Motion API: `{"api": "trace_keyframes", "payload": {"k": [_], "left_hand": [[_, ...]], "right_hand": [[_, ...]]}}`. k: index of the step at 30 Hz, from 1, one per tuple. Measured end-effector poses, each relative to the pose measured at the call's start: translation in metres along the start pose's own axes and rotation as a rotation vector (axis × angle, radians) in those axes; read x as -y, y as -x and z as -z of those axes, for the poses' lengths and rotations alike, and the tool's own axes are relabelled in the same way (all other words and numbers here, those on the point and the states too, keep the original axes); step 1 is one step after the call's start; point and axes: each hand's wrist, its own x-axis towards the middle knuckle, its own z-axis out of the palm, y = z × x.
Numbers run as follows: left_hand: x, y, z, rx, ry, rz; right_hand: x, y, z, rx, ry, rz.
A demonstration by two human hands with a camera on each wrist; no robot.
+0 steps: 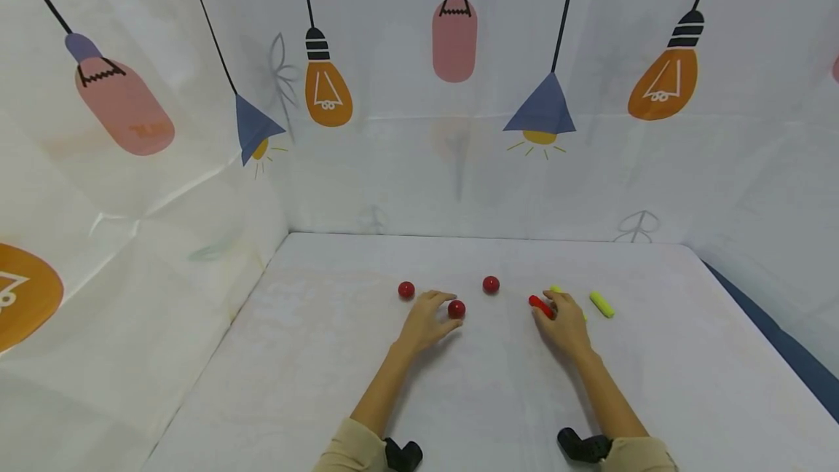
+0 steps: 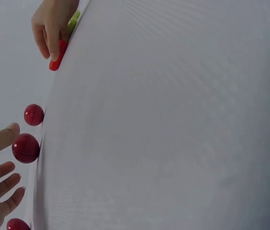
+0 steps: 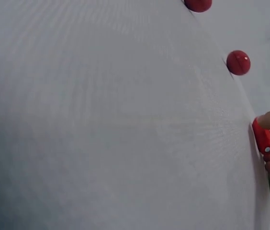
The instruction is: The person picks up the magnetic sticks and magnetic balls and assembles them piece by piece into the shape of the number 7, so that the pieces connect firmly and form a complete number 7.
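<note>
My left hand (image 1: 422, 323) is spread around a shiny red ball (image 1: 457, 309), with the thumb on the near side and the fingers on the far side. In the left wrist view, the thumb and fingers stand apart beside that red ball (image 2: 26, 148). My right hand (image 1: 567, 328) pinches a short red stick with rounded edges (image 1: 539, 304) between thumb and fingers. The right wrist view shows a pale dot on the end of this red stick (image 3: 263, 139). Behind the right hand, a yellow-green stick (image 1: 556, 288) is mostly hidden.
Two more red balls lie on the white table (image 1: 314, 355): one ball (image 1: 406, 290) left of the left hand, another ball (image 1: 491, 285) between the hands, farther back. A second yellow-green stick (image 1: 601, 304) lies right of the right hand. A lamp-patterned sheet (image 1: 393, 181) hangs behind the table.
</note>
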Motion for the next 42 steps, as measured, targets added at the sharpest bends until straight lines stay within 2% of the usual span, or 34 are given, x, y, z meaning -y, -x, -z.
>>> {"api": "trace_keyframes", "payload": {"k": [11,24,32,42], "left_hand": [[-0.001,0.000,-0.010,-0.001,0.057,0.020],[0.000,-0.001,-0.019,0.003,0.042,0.039],[0.006,0.003,-0.017,-0.001,0.101,0.082],[0.015,0.007,-0.017,-0.049,0.215,0.075]], "right_hand": [[-0.002,-0.003,-0.002,0.032,0.021,0.032],[-0.003,-0.001,-0.003,0.036,0.003,-0.003],[-0.003,-0.001,-0.003,0.037,-0.002,-0.004],[-0.004,-0.001,-0.003,0.014,-0.004,-0.004]]}}
